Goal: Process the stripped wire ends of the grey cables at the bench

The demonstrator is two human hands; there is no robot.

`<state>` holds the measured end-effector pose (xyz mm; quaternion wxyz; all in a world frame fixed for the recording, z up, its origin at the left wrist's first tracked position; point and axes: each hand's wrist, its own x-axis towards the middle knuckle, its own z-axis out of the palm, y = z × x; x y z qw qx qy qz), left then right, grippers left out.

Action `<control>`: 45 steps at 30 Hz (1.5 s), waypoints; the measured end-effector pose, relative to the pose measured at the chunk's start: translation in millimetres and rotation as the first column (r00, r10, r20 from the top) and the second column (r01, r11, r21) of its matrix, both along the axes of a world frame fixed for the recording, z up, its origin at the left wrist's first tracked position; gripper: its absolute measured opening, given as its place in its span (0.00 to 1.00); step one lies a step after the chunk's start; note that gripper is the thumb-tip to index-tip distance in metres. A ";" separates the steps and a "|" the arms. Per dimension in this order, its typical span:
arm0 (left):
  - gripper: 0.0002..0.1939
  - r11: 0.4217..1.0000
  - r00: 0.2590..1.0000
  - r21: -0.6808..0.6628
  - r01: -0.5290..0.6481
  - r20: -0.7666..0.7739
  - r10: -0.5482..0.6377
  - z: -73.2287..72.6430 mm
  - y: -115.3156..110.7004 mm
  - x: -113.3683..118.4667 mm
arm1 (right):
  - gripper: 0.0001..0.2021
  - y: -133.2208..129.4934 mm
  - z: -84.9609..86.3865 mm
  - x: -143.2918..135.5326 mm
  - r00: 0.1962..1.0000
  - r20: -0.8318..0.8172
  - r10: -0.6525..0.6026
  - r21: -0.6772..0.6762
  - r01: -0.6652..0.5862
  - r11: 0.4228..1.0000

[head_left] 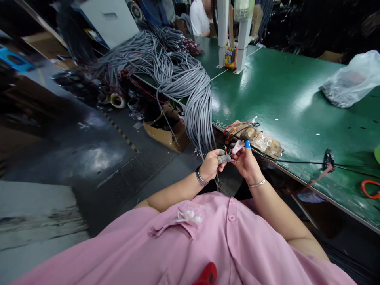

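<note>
My left hand (pixel 210 166), with grey covers on its fingers, is closed in a pinch on the stripped end of a grey cable. Thin coloured wires (pixel 228 151) fan out between both hands, just off the table's edge. Facing it, my right hand (pixel 246 163) pinches at the same wire ends; one finger wears a blue cover and another a pale wrapping. The exact grip of the fingertips is too small to make out. Right behind the hands, a tape-wrapped wooden board (pixel 268 144) lies on the table edge, with red and black leads on it.
A thick bundle of grey cables (pixel 198 95) drapes over the edge of the green table (pixel 267 91). Below it stands a cardboard box (pixel 166 136). Rightward are a black clamp (pixel 328 158), orange-handled tool (pixel 368 190) and plastic bag (pixel 353 81). Another person (pixel 199 18) is at the back.
</note>
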<state>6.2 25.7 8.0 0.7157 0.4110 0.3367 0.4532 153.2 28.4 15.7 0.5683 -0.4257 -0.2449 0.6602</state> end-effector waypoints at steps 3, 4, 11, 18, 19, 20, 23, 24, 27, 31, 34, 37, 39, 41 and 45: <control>0.17 1.000 1.000 -0.016 0.021 0.004 -0.021 2.1 -1.9 -3.3 | 0.27 -0.6 0.1 2.8 0.999 -0.015 0.044 0.005 -0.044 0.999; 0.17 0.999 0.999 -0.025 0.038 0.012 -0.038 3.1 -1.7 -4.2 | 0.26 -0.4 0.0 3.3 0.999 -0.020 0.047 0.014 -0.047 0.999; 0.16 0.980 0.979 -0.097 0.174 0.126 -0.161 6.7 7.7 -3.2 | 0.17 -0.3 0.3 3.7 1.000 -0.002 0.020 0.069 -0.020 0.997; 0.12 0.971 0.968 -0.121 0.208 0.168 -0.186 3.0 11.0 1.1 | 0.25 3.2 -7.6 4.8 1.000 -0.008 0.023 0.085 -0.022 0.996; 0.12 0.970 0.967 -0.121 0.210 0.170 -0.188 2.9 11.0 1.4 | 0.25 3.8 -7.9 3.9 1.000 0.004 0.027 0.081 -0.027 0.996; 0.12 0.970 0.967 -0.121 0.210 0.172 -0.188 2.7 11.2 1.8 | 0.26 4.3 -7.7 2.6 0.999 0.010 0.035 0.074 -0.035 0.997; 0.13 0.973 0.969 -0.120 0.196 0.176 -0.173 2.3 12.5 3.0 | 0.26 6.3 -5.3 -2.0 0.999 -0.019 0.036 0.059 -0.035 0.998; 0.13 0.974 0.971 -0.123 0.188 0.174 -0.165 1.9 13.0 3.4 | 0.26 7.1 -4.5 -3.4 0.999 -0.040 0.019 0.060 -0.017 0.998; 0.13 0.975 0.974 -0.133 0.180 0.166 -0.157 -0.1 14.0 4.0 | 0.24 9.0 -2.6 -7.1 0.993 -0.100 -0.055 0.057 0.061 0.997; 0.11 0.972 0.970 -0.122 0.203 0.161 -0.183 -3.3 13.7 4.1 | 0.23 9.2 -1.2 -10.3 0.986 -0.140 -0.091 0.037 0.097 0.995; 0.11 0.972 0.971 -0.119 0.202 0.156 -0.182 -4.4 12.7 3.5 | 0.23 7.8 -0.8 -11.7 0.982 -0.163 -0.092 0.027 0.098 0.995; 0.12 0.978 0.977 -0.114 0.173 0.149 -0.156 -3.8 10.8 1.9 | 0.24 5.8 -1.5 -11.4 0.978 -0.198 -0.065 0.016 0.069 0.997; 0.13 0.981 0.979 -0.113 0.157 0.147 -0.140 -3.0 8.2 0.0 | 0.25 4.3 -2.5 -9.7 0.977 -0.208 -0.049 0.004 0.051 0.999; 0.14 0.981 0.980 -0.112 0.160 0.140 -0.144 -2.2 5.0 -2.6 | 0.26 2.8 -3.5 -7.2 0.979 -0.201 -0.033 -0.015 0.031 0.999; 0.13 0.968 0.966 -0.115 0.224 0.158 -0.205 -1.9 1.6 -8.1 | 0.23 -0.2 -4.1 -2.0 0.981 -0.195 0.008 -0.014 -0.011 1.000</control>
